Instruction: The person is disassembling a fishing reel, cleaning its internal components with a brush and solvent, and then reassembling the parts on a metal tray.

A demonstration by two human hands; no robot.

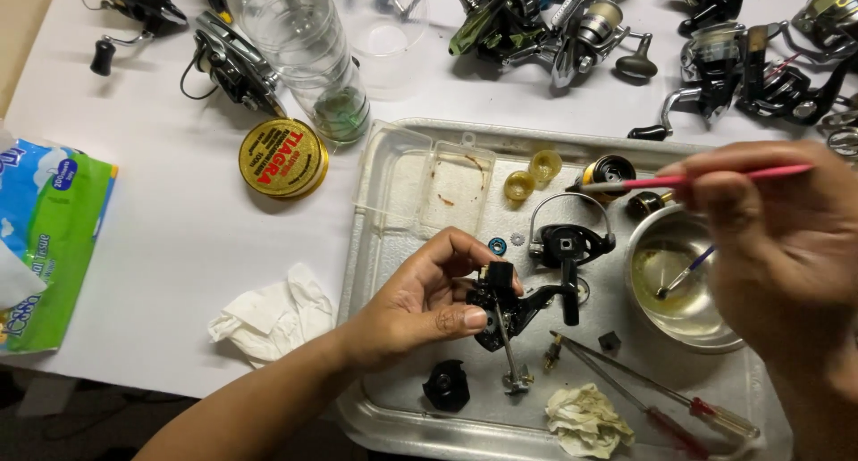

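Over the metal tray (375, 247) on the white worktop (179, 238), the left hand (420, 300) pinches a black fishing reel body (500, 305) between thumb and fingers, closed firmly around its near-left side. The body sits low over the tray's middle, its thin shaft (508, 349) running toward the near edge and its stem reaching right and slightly far. Just beyond it, far and right, lies the black rotor with its wire bail arm (567, 233), close to the held part; whether they touch cannot be told.

The right hand (778, 238) is raised at the right, clenched around a thin pink-handled brush (706, 179). The brush's long axis lies nearly level, left to right, with its tip pointing left toward the far middle of the tray. So the reel body lies to the left of and nearer than the brush tip, with the rotor between them.

Below the right hand stands a small metal bowl (661, 322) of yellowish liquid with a second brush (686, 272) resting in it. A red-handled screwdriver (661, 394) and a crumpled tissue (585, 416) lie on the tray's near right.
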